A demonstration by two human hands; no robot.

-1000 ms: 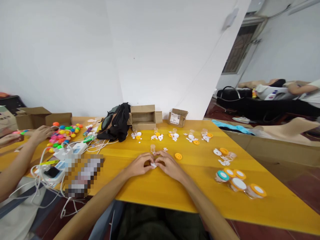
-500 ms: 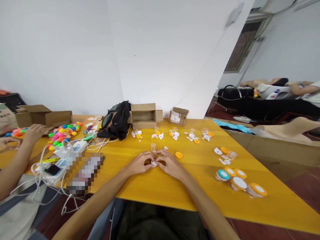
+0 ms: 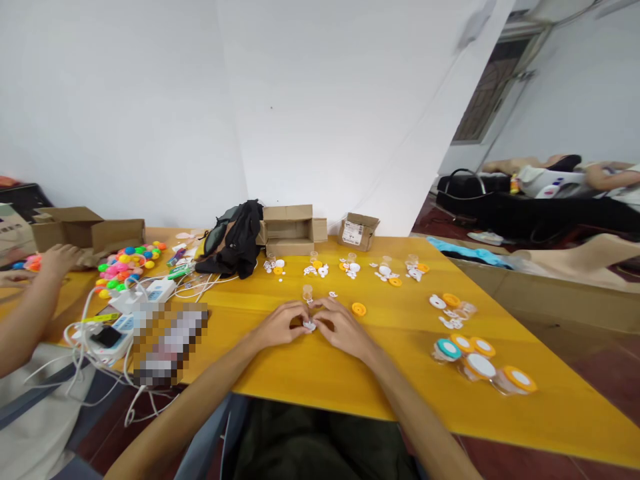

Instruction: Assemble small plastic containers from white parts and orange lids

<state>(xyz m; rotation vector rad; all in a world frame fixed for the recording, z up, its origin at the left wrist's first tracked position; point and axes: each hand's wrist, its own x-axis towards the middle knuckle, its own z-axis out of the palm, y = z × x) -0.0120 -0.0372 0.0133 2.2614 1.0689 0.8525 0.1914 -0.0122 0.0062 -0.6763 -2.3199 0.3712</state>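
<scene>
Between my two hands is a small white plastic piece (image 3: 309, 326), partly covered by fingers, so its exact kind is unclear. My left hand (image 3: 284, 325) is closed in a pinch on its left side. From the right, my right hand (image 3: 338, 327) pinches the same piece. Just beyond the fingertips stands a small clear plastic cup (image 3: 307, 293). A little white cut-out piece (image 3: 333, 294) lies behind my right hand, and an orange ring-shaped lid (image 3: 359, 309) lies to its right.
Groups of clear cups, lids and white pieces (image 3: 353, 267) line the table's back. Lidded jars (image 3: 480, 366) stand at right. A power strip (image 3: 117, 337), cables and a blurred-out device (image 3: 173, 347) lie left. Colourful balls (image 3: 120, 273) are near another person's hand (image 3: 61, 259). Cardboard boxes (image 3: 289, 230) stand behind.
The white piece has turned slightly between my fingers; both hands keep nearly the same place. The other person's hand at left has shifted a little left.
</scene>
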